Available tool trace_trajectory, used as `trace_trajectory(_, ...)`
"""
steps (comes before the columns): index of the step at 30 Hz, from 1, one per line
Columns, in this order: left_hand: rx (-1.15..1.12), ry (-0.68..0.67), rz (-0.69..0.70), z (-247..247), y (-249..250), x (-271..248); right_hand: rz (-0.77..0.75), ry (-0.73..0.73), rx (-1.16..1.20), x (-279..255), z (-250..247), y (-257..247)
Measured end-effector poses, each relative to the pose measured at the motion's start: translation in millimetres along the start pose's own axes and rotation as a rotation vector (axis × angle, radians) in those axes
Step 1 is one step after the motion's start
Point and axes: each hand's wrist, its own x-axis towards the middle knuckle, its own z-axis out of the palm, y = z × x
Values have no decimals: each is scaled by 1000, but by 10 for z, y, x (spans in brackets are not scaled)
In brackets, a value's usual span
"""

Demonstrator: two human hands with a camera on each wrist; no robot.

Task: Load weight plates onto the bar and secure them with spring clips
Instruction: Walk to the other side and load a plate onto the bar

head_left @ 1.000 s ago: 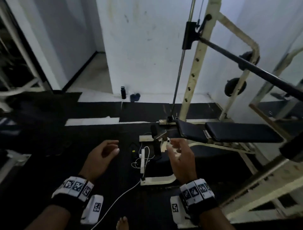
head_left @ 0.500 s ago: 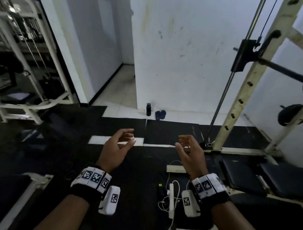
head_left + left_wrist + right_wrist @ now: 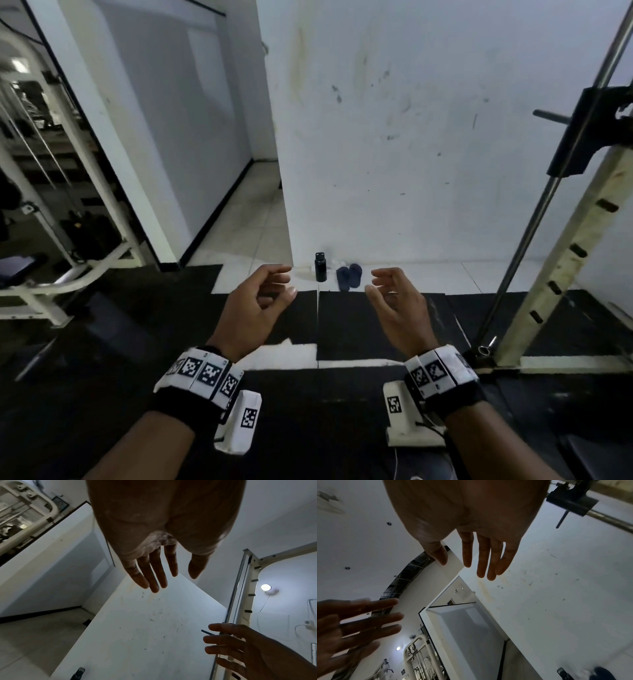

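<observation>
My left hand [image 3: 286, 282] and right hand [image 3: 375, 282] are raised side by side at chest height, palms facing each other, fingers loosely curled and holding nothing. The wrist views show the left hand's fingers [image 3: 154, 577] and the right hand's fingers [image 3: 486, 563] nearly straight and empty. At the far right, the bar's black sliding carriage [image 3: 589, 130] sits on a steel guide rod [image 3: 544, 202], with a thin peg [image 3: 551, 116] sticking out to the left. The carriage [image 3: 571, 500] also shows in the right wrist view. No weight plates or spring clips are in view.
A cream rack upright [image 3: 575, 253] with slots stands at the right on black floor mats [image 3: 359, 325]. A black bottle [image 3: 320, 267] and dark slippers [image 3: 348, 277] sit by the white wall [image 3: 411, 137]. Another white machine frame [image 3: 51, 284] is at the left.
The view has swung left and up, away from the bench and bar. Both hands rose with it and stayed empty.
</observation>
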Motion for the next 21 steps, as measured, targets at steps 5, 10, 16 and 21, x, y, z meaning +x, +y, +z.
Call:
trace_trajectory(5,53,-23,-16,-124,-439,1412,1,8,-15,1338,449,190)
trace_trajectory(10,13,-35,-22,-63,-846,2631,7,43,-42,2488,730,421)
trace_trajectory(16,-75,-88,30,286,-1318,4069,30,152,-107,3662,952,912)
trace_trajectory(21,-140,-213,109,668,-1718,5503,99,290,-139,4618,1078,1412)
